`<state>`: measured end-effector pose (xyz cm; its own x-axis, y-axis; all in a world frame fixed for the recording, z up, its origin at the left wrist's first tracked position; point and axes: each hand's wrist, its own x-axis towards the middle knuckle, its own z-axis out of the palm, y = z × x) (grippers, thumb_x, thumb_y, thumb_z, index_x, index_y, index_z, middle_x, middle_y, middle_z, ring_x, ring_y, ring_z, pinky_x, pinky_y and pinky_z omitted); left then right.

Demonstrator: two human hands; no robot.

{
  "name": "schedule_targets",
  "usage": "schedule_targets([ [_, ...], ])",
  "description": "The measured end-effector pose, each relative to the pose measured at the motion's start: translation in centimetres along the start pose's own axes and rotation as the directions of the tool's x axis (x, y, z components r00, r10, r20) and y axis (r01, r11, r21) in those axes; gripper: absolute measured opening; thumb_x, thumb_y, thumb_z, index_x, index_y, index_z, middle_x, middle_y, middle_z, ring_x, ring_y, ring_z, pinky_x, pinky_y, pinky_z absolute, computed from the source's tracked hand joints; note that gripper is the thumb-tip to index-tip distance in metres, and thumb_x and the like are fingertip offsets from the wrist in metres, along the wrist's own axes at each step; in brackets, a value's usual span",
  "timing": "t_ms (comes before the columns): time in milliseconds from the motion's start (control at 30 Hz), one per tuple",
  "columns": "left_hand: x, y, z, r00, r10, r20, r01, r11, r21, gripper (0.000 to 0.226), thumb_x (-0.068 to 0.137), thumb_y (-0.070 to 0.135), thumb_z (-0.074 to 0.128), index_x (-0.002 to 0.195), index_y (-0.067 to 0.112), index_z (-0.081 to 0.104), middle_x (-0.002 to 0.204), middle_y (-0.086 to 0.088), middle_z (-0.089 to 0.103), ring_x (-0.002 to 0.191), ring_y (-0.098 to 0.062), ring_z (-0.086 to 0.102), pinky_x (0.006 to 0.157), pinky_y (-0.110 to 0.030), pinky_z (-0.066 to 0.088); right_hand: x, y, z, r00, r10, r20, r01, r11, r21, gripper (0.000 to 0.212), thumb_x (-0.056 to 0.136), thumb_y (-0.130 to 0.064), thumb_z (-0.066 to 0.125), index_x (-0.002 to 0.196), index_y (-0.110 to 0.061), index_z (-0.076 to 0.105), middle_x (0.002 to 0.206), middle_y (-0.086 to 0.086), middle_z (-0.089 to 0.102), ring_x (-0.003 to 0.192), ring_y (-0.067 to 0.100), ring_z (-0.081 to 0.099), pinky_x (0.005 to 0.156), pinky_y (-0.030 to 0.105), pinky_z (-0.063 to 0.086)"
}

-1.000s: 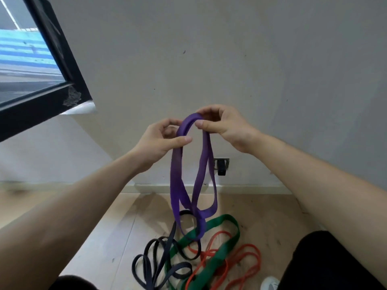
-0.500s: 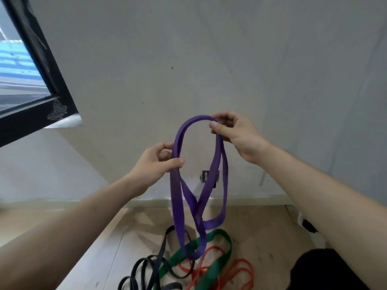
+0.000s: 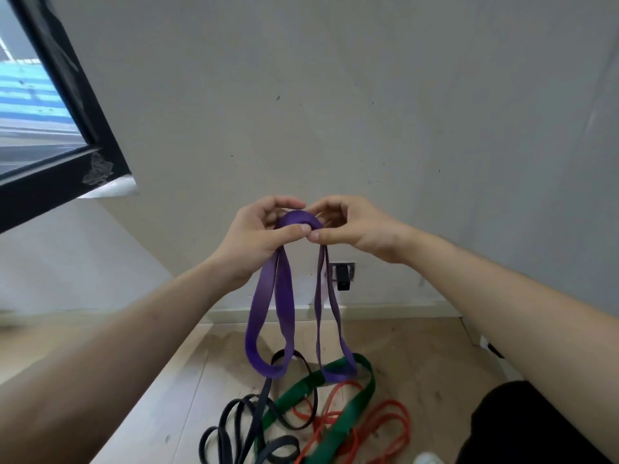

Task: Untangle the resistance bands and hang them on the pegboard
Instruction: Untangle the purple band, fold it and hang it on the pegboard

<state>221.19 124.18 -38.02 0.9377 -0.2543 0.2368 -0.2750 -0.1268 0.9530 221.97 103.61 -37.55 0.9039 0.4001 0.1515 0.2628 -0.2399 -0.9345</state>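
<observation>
Purple resistance band (image 3: 284, 306) is held up in front of the wall (image 3: 335, 95), near the centre of the view. Its top fold is gripped by both hands. The left hand (image 3: 258, 236), at 9 o'clock of the fold, is curled, and the band is pinched between thumb and fingers. The right hand (image 3: 355, 229), at 3 o'clock of the fold, is curled likewise and pinches the same fold. The two thumb tips nearly meet.

Two loops hang from the fold toward 6 o'clock, and their lower ends reach the pile below. Whether they rest on it cannot be told. A black band (image 3: 262, 396), a green band (image 3: 351, 413) and a red band (image 3: 392, 402) lie interlaced in this pile on the floor (image 3: 435, 356).

A wall socket (image 3: 342, 276) is seen just at 4 o'clock of the right hand. A black window frame (image 3: 67, 78) is located at 10 o'clock.
</observation>
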Motion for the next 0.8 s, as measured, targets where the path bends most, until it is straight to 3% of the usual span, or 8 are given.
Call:
schedule_targets([
  [133, -0.5, -0.6, -0.8, 0.996, -0.061, 0.066, 0.054, 0.993, 0.102, 0.043, 0.083, 0.011, 0.08, 0.122, 0.016, 0.061, 0.095, -0.006, 0.077, 0.089, -0.017, 0.074, 0.082, -0.025, 0.058, 0.3, -0.4, -0.2, 0.997, -0.043, -0.069, 0.039, 0.997, -0.062, 0.025, 0.085, -0.011, 0.078, 0.106, -0.024, 0.071, 0.101, 0.002, 0.075, 0.095, 0.01, 0.069, 0.086, 0.026, 0.055],
  [267, -1.2, -2.1, -0.7, 0.979, -0.149, 0.142, 0.121, 0.975, 0.186, 0.039, 0.084, 0.009, 0.08, 0.118, 0.014, 0.063, 0.093, -0.003, 0.076, 0.09, -0.018, 0.074, 0.083, -0.029, 0.059, 0.6, -0.7, -0.1, 0.981, -0.089, -0.173, 0.086, 0.996, -0.024, 0.024, 0.088, -0.006, 0.073, 0.107, -0.02, 0.068, 0.093, -0.006, 0.072, 0.086, -0.002, 0.067, 0.078, 0.018, 0.053],
  [367, -1.5, -3.0, -0.6, 0.966, -0.188, 0.175, 0.135, 0.951, 0.278, 0.028, 0.084, 0.012, 0.079, 0.109, 0.017, 0.067, 0.093, 0.0, 0.075, 0.091, -0.017, 0.073, 0.081, -0.027, 0.058, 0.9, -1.0, -0.4, 0.956, -0.105, -0.273, 0.13, 0.989, 0.076, 0.021, 0.09, -0.005, 0.07, 0.108, -0.017, 0.066, 0.093, -0.002, 0.071, 0.084, 0.004, 0.068, 0.076, 0.019, 0.053],
  [533, -1.4, -3.9, -0.9, 0.953, -0.239, 0.185, 0.179, 0.939, 0.294, 0.025, 0.085, 0.013, 0.078, 0.107, 0.014, 0.066, 0.097, -0.01, 0.075, 0.095, -0.026, 0.073, 0.089, -0.039, 0.059, 0.8, -1.3, -2.2, 0.914, -0.04, -0.403, 0.137, 0.967, 0.215, 0.018, 0.093, -0.007, 0.067, 0.111, -0.011, 0.066, 0.096, 0.006, 0.07, 0.085, 0.016, 0.069, 0.078, 0.03, 0.055],
  [667, -0.9, -3.2, -1.1, 0.977, -0.203, 0.07, 0.187, 0.965, 0.183, 0.025, 0.084, 0.007, 0.078, 0.107, 0.013, 0.067, 0.093, -0.011, 0.075, 0.09, -0.027, 0.073, 0.089, -0.041, 0.059, -0.2, -0.2, -4.0, 0.937, 0.035, -0.347, 0.016, 0.989, 0.144, 0.024, 0.093, -0.009, 0.068, 0.116, -0.011, 0.063, 0.097, 0.011, 0.07, 0.091, 0.023, 0.071, 0.085, 0.038, 0.056],
  [800, -0.8, -2.0, -0.7, 0.984, -0.166, 0.061, 0.161, 0.983, 0.088, 0.023, 0.088, 0.005, 0.074, 0.109, 0.011, 0.07, 0.096, -0.02, 0.074, 0.087, -0.024, 0.071, 0.092, -0.042, 0.058, -1.5, 0.6, -4.4, 0.984, 0.121, -0.127, -0.143, 0.973, -0.182, 0.039, 0.086, -0.014, 0.076, 0.123, -0.016, 0.062, 0.104, 0.016, 0.069, 0.1, 0.029, 0.069, 0.093, 0.039, 0.058],
])
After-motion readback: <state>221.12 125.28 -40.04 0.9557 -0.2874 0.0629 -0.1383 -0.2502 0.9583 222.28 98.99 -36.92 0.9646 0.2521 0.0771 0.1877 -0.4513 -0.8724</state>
